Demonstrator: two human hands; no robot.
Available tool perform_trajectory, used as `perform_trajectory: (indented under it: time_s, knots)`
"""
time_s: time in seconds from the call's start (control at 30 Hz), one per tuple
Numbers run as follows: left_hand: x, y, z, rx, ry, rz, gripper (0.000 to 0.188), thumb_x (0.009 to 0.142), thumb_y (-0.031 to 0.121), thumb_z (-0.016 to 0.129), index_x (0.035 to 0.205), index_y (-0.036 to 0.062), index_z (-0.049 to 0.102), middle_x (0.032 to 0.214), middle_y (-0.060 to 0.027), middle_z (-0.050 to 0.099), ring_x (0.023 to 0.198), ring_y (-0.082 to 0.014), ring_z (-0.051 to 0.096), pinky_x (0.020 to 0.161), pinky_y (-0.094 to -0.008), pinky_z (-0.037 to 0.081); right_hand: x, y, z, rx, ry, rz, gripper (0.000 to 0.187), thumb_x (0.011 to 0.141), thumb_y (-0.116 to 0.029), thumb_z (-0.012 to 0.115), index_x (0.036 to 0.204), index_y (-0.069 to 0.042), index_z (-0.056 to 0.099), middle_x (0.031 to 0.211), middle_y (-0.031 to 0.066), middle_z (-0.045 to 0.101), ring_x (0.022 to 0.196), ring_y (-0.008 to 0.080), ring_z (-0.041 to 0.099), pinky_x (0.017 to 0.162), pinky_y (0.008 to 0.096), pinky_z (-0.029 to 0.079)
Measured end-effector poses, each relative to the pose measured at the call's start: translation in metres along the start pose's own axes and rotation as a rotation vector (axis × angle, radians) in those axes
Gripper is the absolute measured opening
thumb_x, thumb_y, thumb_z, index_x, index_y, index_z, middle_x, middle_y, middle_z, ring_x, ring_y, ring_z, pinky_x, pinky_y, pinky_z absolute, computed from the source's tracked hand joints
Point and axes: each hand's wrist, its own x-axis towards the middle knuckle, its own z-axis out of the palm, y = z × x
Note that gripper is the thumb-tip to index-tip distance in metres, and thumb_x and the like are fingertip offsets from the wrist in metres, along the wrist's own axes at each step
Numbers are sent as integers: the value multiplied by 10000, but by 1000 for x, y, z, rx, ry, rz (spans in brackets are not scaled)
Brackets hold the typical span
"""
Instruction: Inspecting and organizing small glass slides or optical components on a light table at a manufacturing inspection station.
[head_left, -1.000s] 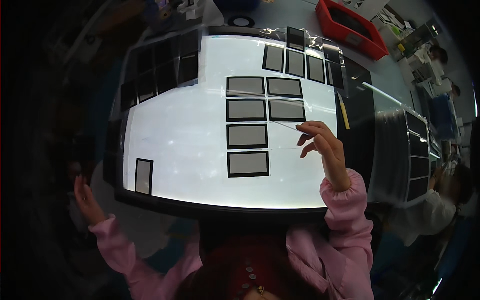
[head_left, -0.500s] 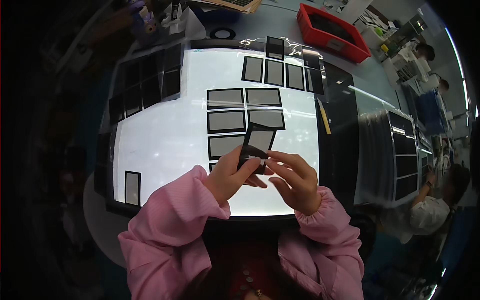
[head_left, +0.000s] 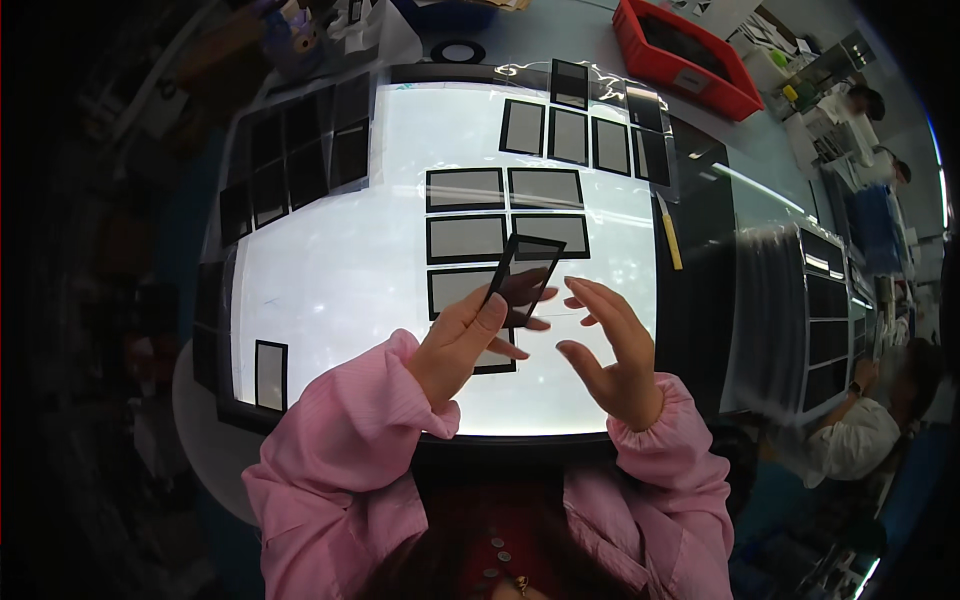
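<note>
My left hand (head_left: 462, 335) grips a thin rectangular panel (head_left: 530, 272) with a black border and a see-through grey middle. The panel is tilted above a lit white light table (head_left: 330, 270), thumb on its near left edge and fingers behind it. My right hand (head_left: 610, 345) stands open just right of the panel, fingers and thumb apart, touching nothing. Beneath and beyond the held panel, several similar black-framed panels (head_left: 465, 189) lie in two columns on the lit surface. One single panel (head_left: 271, 375) lies near the table's lower left corner.
Clear sheets with dark panels (head_left: 290, 165) lie at the table's far left, and another such sheet (head_left: 610, 142) at the far right. A yellow-handled knife (head_left: 670, 238) rests on the right border. Beyond are a red bin (head_left: 690, 60), a tape roll (head_left: 458, 51) and, right, stacked sheets (head_left: 780, 310). Other people sit at right.
My right hand has come off the panel and moved right, its fingers opening. The left hand keeps the panel, now more tilted. The whole view has shifted slightly.
</note>
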Motion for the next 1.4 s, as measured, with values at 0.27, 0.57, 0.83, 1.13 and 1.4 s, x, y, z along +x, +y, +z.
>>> perform_trajectory:
  time_s: [0.27, 0.57, 0.83, 1.13, 1.4]
  knots:
    - [-11, -18, 35, -147, 13, 84, 595, 1090, 413, 365, 1543, 33, 297, 1463, -119, 473, 1247, -231, 568, 1048, -351, 460, 2, -15, 18, -109, 38, -47, 817, 691, -142, 899, 1395, 12, 514, 1357, 192, 530, 1096, 310, 636, 822, 364, 552]
    - [-12, -23, 28, -171, 23, -4, 492, 1095, 315, 392, 1476, 5, 424, 1359, -99, 564, 1207, -191, 572, 1034, -329, 443, 5, -19, 16, -154, 38, -119, 778, 678, -55, 855, 1384, -4, 532, 1339, 203, 524, 1117, 314, 608, 904, 388, 528]
    - [-11, -1, 11, 432, -16, 80, 422, 1042, 305, 510, 1342, 19, 584, 1274, -147, 642, 1238, -266, 575, 1073, -369, 417, 16, -6, -7, 60, 66, 3, 502, 718, 1, 822, 1196, -37, 670, 1330, 166, 562, 1163, 288, 587, 982, 378, 485]
    - [-15, -3, -36, 1512, 115, 300, 688, 845, 294, 754, 1444, 97, 479, 1541, -69, 447, 1456, -283, 366, 1192, -492, 281, 15, 30, -28, 18, -197, 145, 380, 729, 22, 795, 1083, -93, 719, 1331, 105, 578, 1200, 283, 534, 992, 374, 470]
    - [-14, -3, -36, 1545, 126, 307, 589, 885, 325, 713, 1395, 97, 527, 1523, -35, 462, 1447, -234, 374, 1194, -482, 288, 19, 35, -26, -70, -250, 173, 364, 704, 20, 787, 1034, -127, 738, 1361, 63, 596, 1204, 254, 518, 932, 378, 431]
